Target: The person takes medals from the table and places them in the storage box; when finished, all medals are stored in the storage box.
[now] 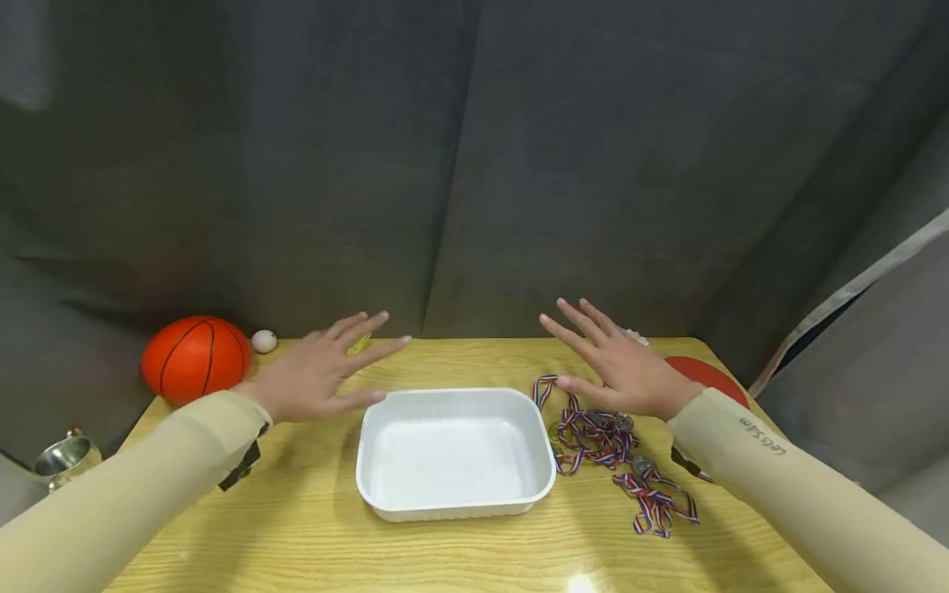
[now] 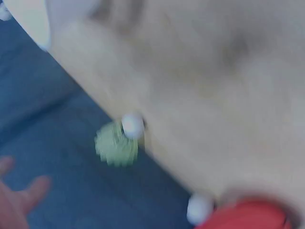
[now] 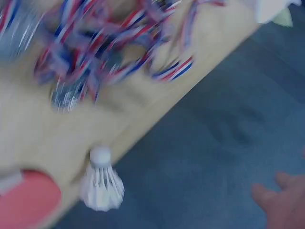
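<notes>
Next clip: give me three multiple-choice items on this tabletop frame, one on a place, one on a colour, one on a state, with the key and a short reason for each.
1. Where do the medals lie?
A. inside the white tray
B. on the table right of the white tray
C. beside the basketball

2. What colour is the basketball?
A. orange
B. green
C. white

3. How are the two hands?
A. both gripping the tray
B. one holding a medal
C. both open, fingers spread, holding nothing

Key: 1 B, the ribbons lie on the table beside the white tray. 2 A, orange with black lines. 3 C, the left hand and right hand hover with straight fingers.
</notes>
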Motion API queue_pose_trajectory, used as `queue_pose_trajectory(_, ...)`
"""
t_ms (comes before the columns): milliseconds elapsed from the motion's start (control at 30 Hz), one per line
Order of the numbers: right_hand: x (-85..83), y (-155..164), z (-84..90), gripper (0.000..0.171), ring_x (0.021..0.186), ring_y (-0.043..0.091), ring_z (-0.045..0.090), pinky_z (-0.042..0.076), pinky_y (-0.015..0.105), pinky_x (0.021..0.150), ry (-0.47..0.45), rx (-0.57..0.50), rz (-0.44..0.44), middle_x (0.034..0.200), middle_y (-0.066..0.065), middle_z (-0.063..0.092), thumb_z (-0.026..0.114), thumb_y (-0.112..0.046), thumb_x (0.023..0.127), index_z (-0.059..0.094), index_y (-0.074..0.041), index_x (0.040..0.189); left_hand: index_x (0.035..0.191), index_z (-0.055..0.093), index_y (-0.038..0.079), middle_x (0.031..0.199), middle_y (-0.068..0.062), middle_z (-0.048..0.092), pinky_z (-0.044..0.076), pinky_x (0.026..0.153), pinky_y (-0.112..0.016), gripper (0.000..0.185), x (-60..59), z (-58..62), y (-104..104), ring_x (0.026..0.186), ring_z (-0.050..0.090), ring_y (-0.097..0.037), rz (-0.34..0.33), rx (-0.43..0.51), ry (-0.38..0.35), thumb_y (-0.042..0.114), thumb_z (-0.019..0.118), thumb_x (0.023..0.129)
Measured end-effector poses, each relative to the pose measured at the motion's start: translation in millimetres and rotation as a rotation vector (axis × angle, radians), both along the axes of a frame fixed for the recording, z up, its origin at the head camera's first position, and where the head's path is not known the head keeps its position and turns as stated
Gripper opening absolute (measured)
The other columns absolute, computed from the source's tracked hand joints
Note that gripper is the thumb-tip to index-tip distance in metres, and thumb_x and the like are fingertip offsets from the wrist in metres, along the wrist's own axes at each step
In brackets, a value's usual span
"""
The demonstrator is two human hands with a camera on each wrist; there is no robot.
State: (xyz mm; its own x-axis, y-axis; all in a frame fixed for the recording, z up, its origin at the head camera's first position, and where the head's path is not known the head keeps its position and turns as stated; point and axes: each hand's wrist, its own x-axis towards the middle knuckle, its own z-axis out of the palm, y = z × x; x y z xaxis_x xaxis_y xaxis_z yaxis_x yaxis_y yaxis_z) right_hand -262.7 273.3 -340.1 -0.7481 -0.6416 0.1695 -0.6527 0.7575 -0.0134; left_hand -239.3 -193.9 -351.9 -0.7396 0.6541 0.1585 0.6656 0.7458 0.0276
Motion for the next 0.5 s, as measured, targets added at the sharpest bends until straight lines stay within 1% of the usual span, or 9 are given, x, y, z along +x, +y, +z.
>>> queue_pose_trajectory(67, 1.4, 0, 1.0, 0.080, 0.163, 0.042, 0.019, 0.037, 0.079, 0.118, -0.131, -0.073, -0.024, 0.178, 0.005, 0.012, 0.057, -0.056, 0.103, 0.014, -0.040, 0.168, 0.165, 0.018, 0.049, 0.176, -0.010, 0.020, 0.052, 0.106, -0.074, 0.074, 7.8, -7.1, 7, 0.157, 0.029, -0.050, 0.063, 0.081, -0.133, 0.070, 0.048, 0.101)
queue_pose_trajectory(100, 1.9, -1, 0.3, 0.077, 0.160, 0.042, 0.027, 0.041, 0.078, 0.116, -0.199, -0.109, -0.034, 0.177, 0.006, 0.019, 0.057, -0.055, 0.103, 0.018, -0.037, 0.168, 0.165, 0.018, 0.049, 0.174, -0.013, 0.024, 0.054, 0.101, -0.074, 0.074, 11.4, -11.3, 9, 0.153, 0.034, -0.052, 0.094, 0.122, -0.196, 0.071, 0.048, 0.101)
queue_pose_trajectory(133, 2.2, -2, -1.1, 0.075, 0.156, 0.043, 0.035, 0.043, 0.076, 0.116, -0.268, -0.147, -0.043, 0.174, 0.007, 0.026, 0.057, -0.054, 0.104, 0.024, -0.034, 0.167, 0.165, 0.018, 0.048, 0.172, -0.014, 0.027, 0.055, 0.100, -0.074, 0.074, 14.4, -15.8, 12, 0.151, 0.038, -0.052, 0.121, 0.156, -0.254, 0.070, 0.048, 0.101)
queue_pose_trajectory(200, 2.5, -4, -6.7, 0.068, 0.145, 0.042, 0.049, 0.049, 0.071, 0.113, -0.392, -0.222, -0.056, 0.166, 0.011, 0.041, 0.060, -0.051, 0.104, 0.037, -0.024, 0.162, 0.167, 0.019, 0.041, 0.169, -0.017, 0.033, 0.051, 0.105, -0.075, 0.074, 19.4, -24.6, 15, 0.147, 0.045, -0.051, 0.157, 0.235, -0.357, 0.065, 0.049, 0.103)
queue_pose_trajectory(267, 2.0, -6, -15.6, 0.059, 0.133, 0.038, 0.059, 0.058, 0.061, 0.108, -0.482, -0.271, -0.053, 0.154, 0.013, 0.054, 0.062, -0.045, 0.104, 0.049, -0.014, 0.152, 0.168, 0.021, 0.031, 0.163, -0.020, 0.040, 0.052, 0.108, -0.069, 0.074, 22.8, -31.9, 18, 0.141, 0.052, -0.044, 0.186, 0.302, -0.432, 0.055, 0.053, 0.106)
queue_pose_trajectory(333, 2.0, -9, -25.8, 0.047, 0.121, 0.032, 0.065, 0.063, 0.049, 0.101, -0.551, -0.288, -0.035, 0.139, 0.015, 0.064, 0.064, -0.037, 0.105, 0.057, -0.008, 0.141, 0.168, 0.022, 0.020, 0.158, -0.022, 0.046, 0.053, 0.110, -0.062, 0.073, 25.3, -37.4, 20, 0.136, 0.057, -0.040, 0.219, 0.367, -0.502, 0.042, 0.057, 0.108)
queue_pose_trajectory(367, 2.5, -10, -31.2, 0.041, 0.114, 0.027, 0.067, 0.065, 0.043, 0.097, -0.577, -0.288, -0.026, 0.131, 0.015, 0.067, 0.065, -0.032, 0.105, 0.060, -0.006, 0.135, 0.168, 0.022, 0.016, 0.151, -0.024, 0.051, 0.057, 0.105, -0.060, 0.073, 26.4, -39.4, 21, 0.126, 0.063, -0.039, 0.244, 0.401, -0.548, 0.036, 0.058, 0.108)
queue_pose_trajectory(400, 3.2, -10, -36.5, 0.033, 0.107, 0.022, 0.067, 0.065, 0.036, 0.092, -0.604, -0.284, -0.016, 0.124, 0.014, 0.070, 0.064, -0.027, 0.106, 0.063, -0.004, 0.130, 0.167, 0.021, 0.012, 0.142, -0.025, 0.056, 0.062, 0.096, -0.057, 0.073, 27.8, -40.8, 22, 0.114, 0.068, -0.037, 0.269, 0.427, -0.595, 0.032, 0.059, 0.108)
queue_pose_trajectory(500, 7.0, -12, -50.4, 0.019, 0.089, 0.012, 0.063, 0.060, 0.023, 0.076, -0.675, -0.266, 0.012, 0.106, 0.013, 0.072, 0.062, -0.013, 0.106, 0.066, 0.000, 0.119, 0.166, 0.019, 0.008, 0.116, -0.023, 0.065, 0.068, 0.069, -0.045, 0.072, 32.6, -43.9, 25, 0.080, 0.072, -0.029, 0.351, 0.518, -0.761, 0.025, 0.058, 0.108)
